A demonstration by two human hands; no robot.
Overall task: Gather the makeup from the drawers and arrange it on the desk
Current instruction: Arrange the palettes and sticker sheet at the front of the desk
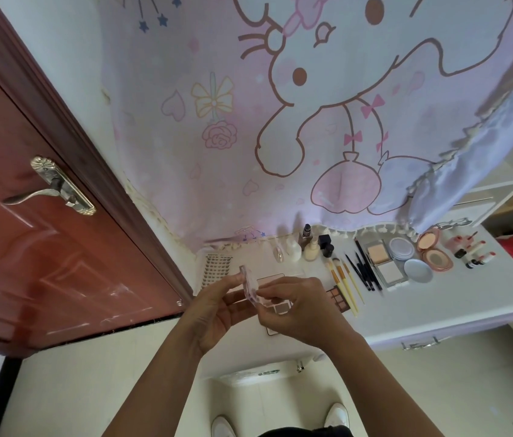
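So the left hand (217, 310) and right hand (302, 307) both pinch a thin clear-pink plastic case (250, 287) (wavy edge, held edge-on) over the left end of the glossy white desk (438, 298), near yellow-handled brushes (345, 285).

On bench (438, 305), palette (281, 308) mostly covered by right hand (305, 307). Between it and left hand (217, 310), clear pink case (250, 287) edge-on, contents unreadable. Print on lash card (215, 269) too small. Right bench end and shoes (338, 414) cut by frame.
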